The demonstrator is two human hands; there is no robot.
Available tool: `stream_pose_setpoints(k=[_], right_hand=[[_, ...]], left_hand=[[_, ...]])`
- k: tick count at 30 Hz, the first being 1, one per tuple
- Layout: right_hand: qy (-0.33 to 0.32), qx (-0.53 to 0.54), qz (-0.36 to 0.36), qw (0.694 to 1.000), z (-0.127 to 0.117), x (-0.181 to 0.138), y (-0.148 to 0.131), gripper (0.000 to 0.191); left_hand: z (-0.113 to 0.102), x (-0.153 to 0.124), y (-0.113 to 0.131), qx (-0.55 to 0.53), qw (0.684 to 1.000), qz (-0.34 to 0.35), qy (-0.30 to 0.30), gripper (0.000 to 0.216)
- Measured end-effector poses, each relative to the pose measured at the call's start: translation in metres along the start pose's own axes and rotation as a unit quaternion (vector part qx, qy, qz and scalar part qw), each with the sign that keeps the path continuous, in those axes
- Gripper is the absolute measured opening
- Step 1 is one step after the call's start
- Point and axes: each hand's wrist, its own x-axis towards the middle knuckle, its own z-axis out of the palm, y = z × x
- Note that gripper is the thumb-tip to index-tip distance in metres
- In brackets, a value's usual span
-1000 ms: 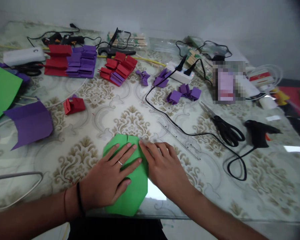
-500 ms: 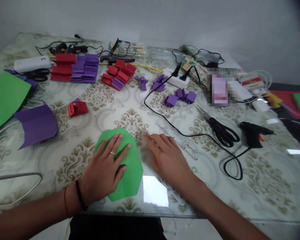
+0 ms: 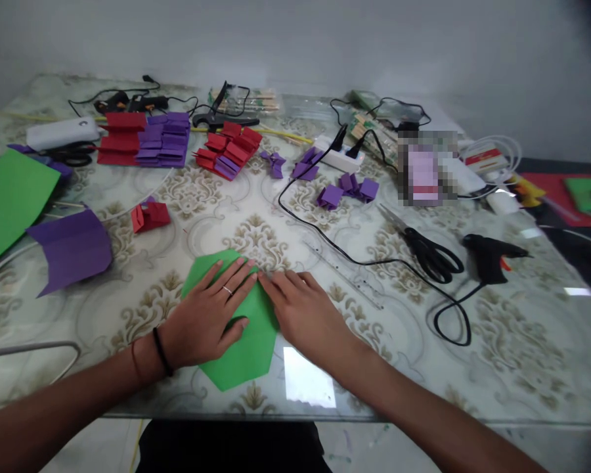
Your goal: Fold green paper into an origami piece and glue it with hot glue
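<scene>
Two hands are at the bench (image 3: 497, 341): one left hand (image 3: 204, 322) and one right hand (image 3: 308, 315). I count two pieces of green paper here, one folded green piece (image 3: 239, 358) and one flat green sheet (image 3: 10, 200). There is one purple sheet (image 3: 71, 249), one small red folded piece (image 3: 150, 215) lying alone, and five or so small purple folded pieces (image 3: 329, 196). I also see one pair of black scissors (image 3: 431, 253), one black glue gun (image 3: 487, 257), one clear ruler (image 3: 342, 266), and one white power strip (image 3: 337, 154) with two plugs (image 3: 339, 136).

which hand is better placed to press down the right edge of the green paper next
Right, probably. The right hand lies at the right edge of the green paper, reaching its upper corner; the left hand lies flat across the paper's middle, holding it on the table.
</scene>
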Motion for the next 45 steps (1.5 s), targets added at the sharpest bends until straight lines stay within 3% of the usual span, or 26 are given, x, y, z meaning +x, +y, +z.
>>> stream_pose_setpoints(k=[12, 17, 20, 28, 32, 36, 40, 45], right_hand=[[0.050, -0.013, -0.093, 0.994, -0.007, -0.050, -0.010, 0.031], [-0.005, 0.064, -0.095, 0.993, -0.020, -0.071, -0.014, 0.021], [-0.024, 0.100, -0.070, 0.992, -0.028, -0.078, -0.009, 0.030], [0.024, 0.086, 0.014, 0.996, -0.021, -0.051, 0.000, 0.040], [0.008, 0.053, 0.019, 0.998, -0.009, -0.030, -0.010, 0.040], [0.009, 0.002, 0.016, 1.000, 0.000, -0.025, -0.015, 0.032], [0.034, -0.030, -0.004, 0.999, 0.003, -0.034, -0.013, 0.038], [0.031, -0.044, -0.038, 0.998, -0.003, -0.053, -0.008, 0.019]], left_hand=[[-0.006, 0.000, -0.002, -0.045, 0.999, 0.001, -0.014, 0.059], [-0.011, 0.003, -0.002, -0.040, 0.999, 0.011, -0.006, 0.057], [-0.018, 0.007, 0.001, -0.009, 1.000, 0.004, 0.012, 0.058], [-0.014, 0.005, 0.016, 0.108, 0.985, -0.104, 0.086, 0.060], [-0.004, 0.003, 0.019, 0.049, 0.992, -0.047, 0.107, 0.043], [0.006, 0.002, 0.018, -0.012, 0.995, 0.021, 0.101, 0.045], [0.010, 0.000, 0.015, -0.029, 0.995, 0.026, 0.092, 0.046], [0.012, 0.000, 0.013, -0.037, 0.995, 0.022, 0.090, 0.047]])
